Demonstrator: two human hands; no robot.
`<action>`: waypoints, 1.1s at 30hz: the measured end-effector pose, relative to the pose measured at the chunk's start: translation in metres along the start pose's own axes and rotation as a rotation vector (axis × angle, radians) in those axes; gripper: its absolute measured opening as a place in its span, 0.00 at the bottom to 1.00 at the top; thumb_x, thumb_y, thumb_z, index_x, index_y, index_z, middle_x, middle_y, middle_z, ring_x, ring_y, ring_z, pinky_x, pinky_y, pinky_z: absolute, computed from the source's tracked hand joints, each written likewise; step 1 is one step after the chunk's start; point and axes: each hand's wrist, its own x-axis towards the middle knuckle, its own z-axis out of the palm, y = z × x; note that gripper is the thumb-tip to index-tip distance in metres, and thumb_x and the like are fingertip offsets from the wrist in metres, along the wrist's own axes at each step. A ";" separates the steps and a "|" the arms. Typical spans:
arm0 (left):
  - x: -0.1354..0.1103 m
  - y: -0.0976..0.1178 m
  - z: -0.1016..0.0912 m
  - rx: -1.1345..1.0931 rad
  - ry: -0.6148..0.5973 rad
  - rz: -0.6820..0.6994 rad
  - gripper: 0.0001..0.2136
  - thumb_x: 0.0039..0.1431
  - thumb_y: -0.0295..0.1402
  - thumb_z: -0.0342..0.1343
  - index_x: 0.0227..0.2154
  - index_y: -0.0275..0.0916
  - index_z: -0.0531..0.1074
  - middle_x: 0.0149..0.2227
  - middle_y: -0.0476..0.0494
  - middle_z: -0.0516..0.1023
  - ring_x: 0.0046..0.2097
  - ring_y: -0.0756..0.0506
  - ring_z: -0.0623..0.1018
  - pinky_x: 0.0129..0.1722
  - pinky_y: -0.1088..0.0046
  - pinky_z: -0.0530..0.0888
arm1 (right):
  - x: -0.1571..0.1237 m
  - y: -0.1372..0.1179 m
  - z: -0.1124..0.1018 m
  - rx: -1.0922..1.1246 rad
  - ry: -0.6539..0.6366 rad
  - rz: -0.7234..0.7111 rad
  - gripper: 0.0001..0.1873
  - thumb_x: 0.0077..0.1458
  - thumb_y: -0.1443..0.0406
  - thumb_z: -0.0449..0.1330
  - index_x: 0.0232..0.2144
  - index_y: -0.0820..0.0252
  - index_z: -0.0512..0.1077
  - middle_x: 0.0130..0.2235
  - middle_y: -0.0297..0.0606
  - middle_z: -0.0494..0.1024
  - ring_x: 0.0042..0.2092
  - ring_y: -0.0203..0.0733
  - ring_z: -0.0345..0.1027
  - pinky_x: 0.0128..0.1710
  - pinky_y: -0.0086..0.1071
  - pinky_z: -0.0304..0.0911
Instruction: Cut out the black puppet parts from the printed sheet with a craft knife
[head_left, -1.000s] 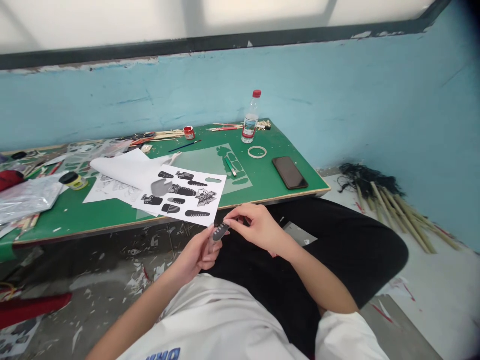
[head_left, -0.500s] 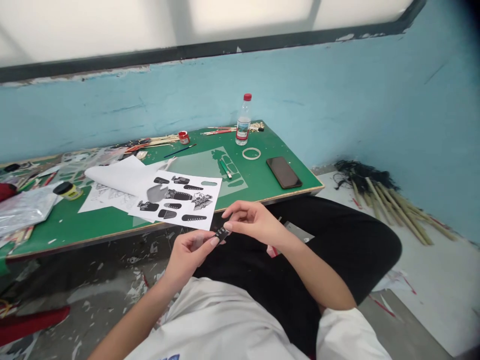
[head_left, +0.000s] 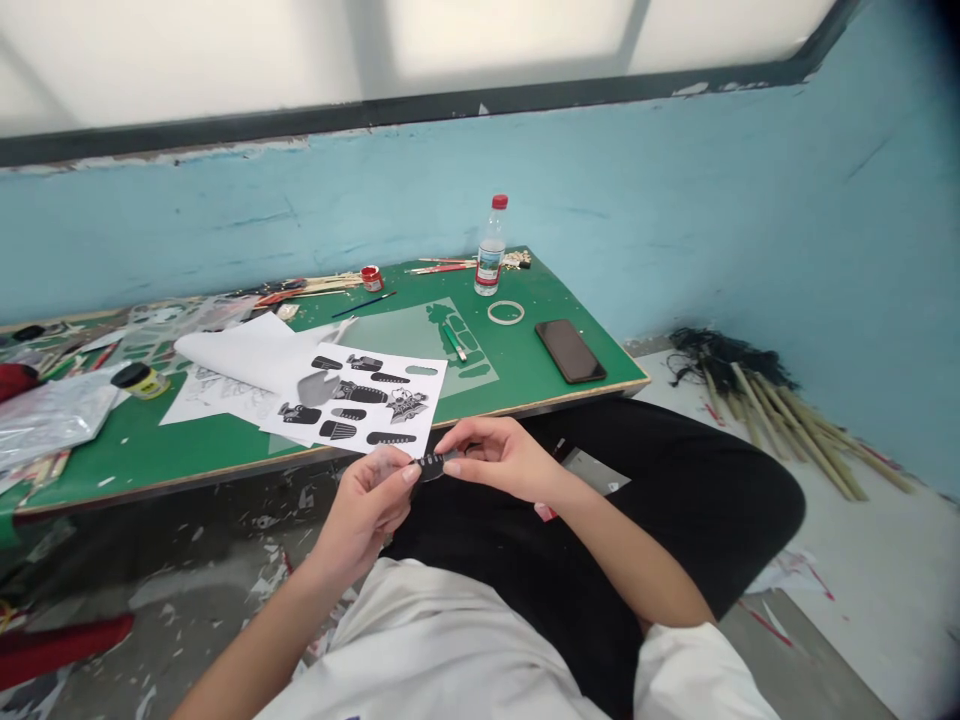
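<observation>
Over my lap, my left hand [head_left: 369, 500] and my right hand [head_left: 501, 456] pinch the two ends of a small dark paper cutout [head_left: 433, 463] with pale marks. Both hands have closed fingers and sit just below the front edge of the green table [head_left: 525, 375]. Right above them a white printed sheet [head_left: 360, 398] with several black shapes overhangs that edge.
On the table lie a black phone [head_left: 570, 350], a tape ring [head_left: 505, 312], a water bottle [head_left: 490, 246], a green pen [head_left: 452, 340], a red-lidded jar [head_left: 370, 277], a yellow jar [head_left: 139, 379], loose papers [head_left: 240, 352] and plastic film [head_left: 52, 415]. Bamboo sticks [head_left: 795, 420] lie on the floor, right.
The cutout has turned from slanted to nearly level between my fingertips. My left hand has risen slightly and closed in on the right. The view has shifted a little.
</observation>
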 end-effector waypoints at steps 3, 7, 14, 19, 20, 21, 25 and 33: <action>0.000 0.000 0.001 0.051 0.037 0.016 0.11 0.71 0.40 0.60 0.44 0.35 0.73 0.31 0.54 0.72 0.22 0.57 0.65 0.19 0.83 0.64 | 0.000 0.002 -0.002 -0.047 0.005 -0.010 0.19 0.53 0.57 0.75 0.46 0.59 0.81 0.43 0.38 0.80 0.41 0.37 0.73 0.43 0.30 0.68; 0.002 -0.001 0.002 0.166 0.091 0.053 0.12 0.70 0.39 0.61 0.48 0.35 0.74 0.38 0.49 0.77 0.30 0.53 0.76 0.27 0.77 0.76 | 0.001 0.006 -0.004 -0.149 0.046 -0.030 0.15 0.57 0.57 0.72 0.42 0.60 0.83 0.38 0.38 0.81 0.38 0.37 0.72 0.39 0.30 0.67; 0.007 0.000 0.002 0.328 0.106 0.112 0.12 0.68 0.39 0.63 0.48 0.36 0.76 0.47 0.44 0.80 0.46 0.44 0.81 0.48 0.60 0.81 | 0.000 0.001 -0.006 -0.251 0.076 -0.070 0.11 0.59 0.60 0.70 0.42 0.60 0.84 0.39 0.39 0.83 0.38 0.37 0.72 0.35 0.28 0.65; 0.007 0.006 -0.007 0.383 0.033 0.071 0.13 0.68 0.39 0.63 0.47 0.36 0.77 0.47 0.43 0.81 0.46 0.43 0.81 0.48 0.59 0.81 | 0.002 0.001 -0.012 -0.169 -0.033 -0.001 0.15 0.59 0.57 0.70 0.43 0.60 0.84 0.35 0.40 0.84 0.34 0.37 0.76 0.28 0.26 0.65; 0.006 0.009 -0.010 0.393 0.009 0.055 0.12 0.68 0.39 0.64 0.46 0.36 0.77 0.47 0.43 0.81 0.46 0.44 0.81 0.47 0.60 0.81 | 0.003 0.001 -0.014 -0.153 -0.055 0.021 0.16 0.58 0.56 0.71 0.43 0.61 0.84 0.35 0.40 0.85 0.33 0.38 0.77 0.26 0.26 0.64; 0.005 0.013 -0.012 0.401 -0.015 0.039 0.12 0.67 0.39 0.64 0.46 0.36 0.77 0.46 0.44 0.81 0.45 0.44 0.81 0.46 0.61 0.81 | 0.004 0.001 -0.016 -0.138 -0.075 0.044 0.17 0.57 0.55 0.71 0.43 0.61 0.84 0.35 0.41 0.85 0.33 0.39 0.78 0.26 0.25 0.63; 0.003 0.025 -0.019 0.400 -0.109 -0.023 0.10 0.67 0.37 0.64 0.43 0.35 0.77 0.42 0.46 0.80 0.40 0.47 0.81 0.41 0.67 0.81 | 0.006 0.001 -0.020 -0.068 -0.144 0.132 0.16 0.53 0.55 0.75 0.36 0.63 0.84 0.33 0.42 0.85 0.34 0.39 0.79 0.25 0.24 0.63; 0.007 0.013 -0.029 0.193 -0.243 -0.126 0.11 0.71 0.40 0.61 0.40 0.35 0.74 0.29 0.54 0.72 0.23 0.56 0.68 0.21 0.81 0.68 | 0.007 0.008 -0.017 0.135 -0.239 0.227 0.19 0.52 0.53 0.76 0.31 0.63 0.79 0.30 0.35 0.79 0.24 0.28 0.64 0.20 0.23 0.57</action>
